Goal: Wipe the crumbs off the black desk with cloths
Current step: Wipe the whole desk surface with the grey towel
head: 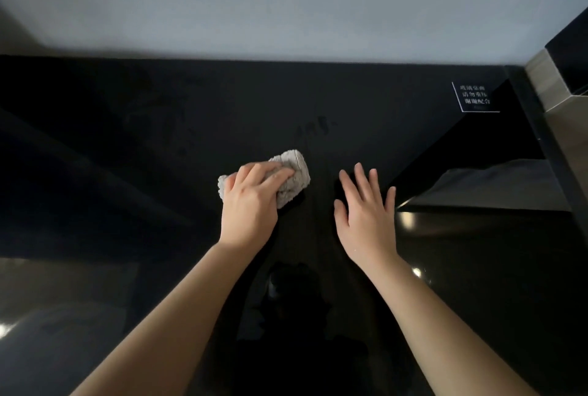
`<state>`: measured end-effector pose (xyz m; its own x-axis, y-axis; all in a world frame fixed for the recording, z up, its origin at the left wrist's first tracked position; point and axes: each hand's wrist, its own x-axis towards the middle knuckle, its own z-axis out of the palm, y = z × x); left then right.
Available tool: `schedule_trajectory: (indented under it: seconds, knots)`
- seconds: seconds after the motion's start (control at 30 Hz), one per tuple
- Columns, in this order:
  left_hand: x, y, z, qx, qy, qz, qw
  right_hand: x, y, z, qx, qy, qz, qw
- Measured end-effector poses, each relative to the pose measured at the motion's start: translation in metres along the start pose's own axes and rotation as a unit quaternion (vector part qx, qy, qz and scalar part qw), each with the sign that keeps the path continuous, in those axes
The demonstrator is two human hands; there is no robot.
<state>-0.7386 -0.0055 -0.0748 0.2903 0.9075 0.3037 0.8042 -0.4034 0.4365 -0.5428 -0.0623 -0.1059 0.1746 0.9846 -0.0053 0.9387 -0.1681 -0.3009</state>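
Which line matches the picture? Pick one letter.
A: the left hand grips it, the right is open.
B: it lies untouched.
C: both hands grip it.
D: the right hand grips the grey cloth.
A: the left hand curls round the grey cloth on the black desk, while the right hand is spread open, holding nothing.
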Motion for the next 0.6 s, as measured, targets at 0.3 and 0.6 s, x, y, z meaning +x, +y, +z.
schedule_trajectory:
  seconds: [0.3,0.6]
  knots:
    - [0.122,-0.019,0.055,0.002,-0.004,-0.037,0.999,0.094,0.032,-0.001,-0.05,0.015,0.081,0.995]
    - [0.194,-0.001,0.098,0.03,-0.059,-0.055,0.996,0.095,0.032,0.005,-0.072,0.03,0.088,0.993]
